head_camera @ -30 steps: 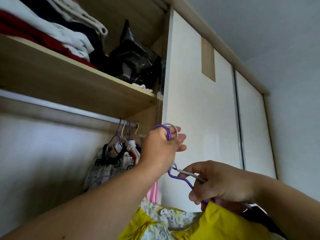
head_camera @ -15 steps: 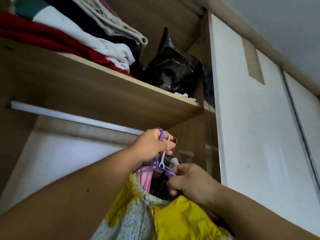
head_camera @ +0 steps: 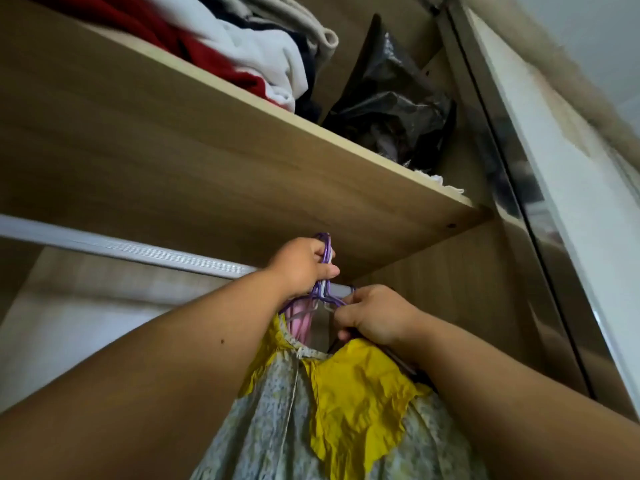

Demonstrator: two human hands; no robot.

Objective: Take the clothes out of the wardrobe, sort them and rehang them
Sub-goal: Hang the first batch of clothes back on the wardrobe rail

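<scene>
Matt wood-grain shelf (head_camera: 242, 161); ribbed pale metal rail (head_camera: 121, 247); glossy black plastic bag (head_camera: 391, 109) (upper right); crumpled yellow cloth garment (head_camera: 356, 393); smooth purple plastic hangers (head_camera: 325, 251).

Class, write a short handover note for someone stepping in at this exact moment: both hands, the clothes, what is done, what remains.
Left hand: shut on the hanger hooks, raised at the rail.
Right hand: gripping the hanger shoulders.
Yellow floral garment and pink garment hang from these hangers.
Done: bunch lifted to the rail.
Left: seat the hooks, let go.
</scene>
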